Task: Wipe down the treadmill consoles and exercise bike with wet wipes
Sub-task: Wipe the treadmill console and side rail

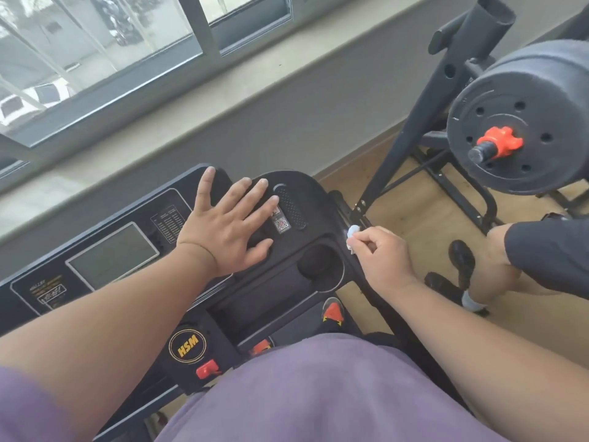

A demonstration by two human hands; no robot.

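Fingers [363, 242] of the right hand [382, 260] pinch a small crumpled white wet wipe [352, 236] against the right edge of the black plastic treadmill console [322, 199], beside its round cup holder [320, 264]. The left hand [226, 226] lies flat on the console top, fingers spread, steadying it. To wipe well, I judge the wad should be opened out for more contact, then drawn along the rim and into the cup holder with even pressure, avoiding the grey display screen [111, 256].

Console [105, 282] below window [95, 59]; cup holder [320, 266] at its right end; barbell [522, 122] on rack [424, 122] farther right (second person's legs [497, 266] beneath).
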